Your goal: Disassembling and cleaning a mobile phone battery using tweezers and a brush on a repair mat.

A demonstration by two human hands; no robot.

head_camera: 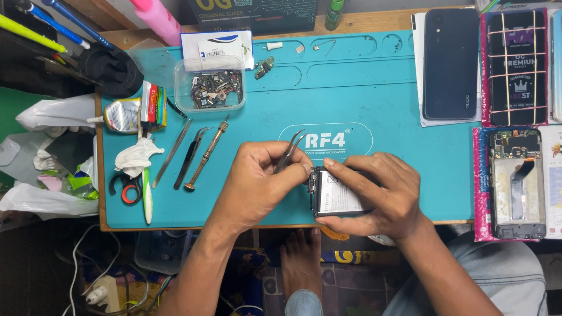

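An opened phone (338, 193) with its white battery showing lies near the front edge of a teal work mat (363, 105). My right hand (383, 193) grips the phone from the right side, thumb below and fingers on top. My left hand (257, 181) pinches a pair of metal tweezers (290, 149), tips pointed down at the phone's left end, which shows dark circuit parts.
On the mat's left lie two more tweezers (190, 155), a small screwdriver (206, 155), scissors (126, 187), a toothbrush and a glue tube. A clear box of small parts (209, 89) sits at the back. A dark phone (451, 61) and an open phone frame (517, 181) lie at right.
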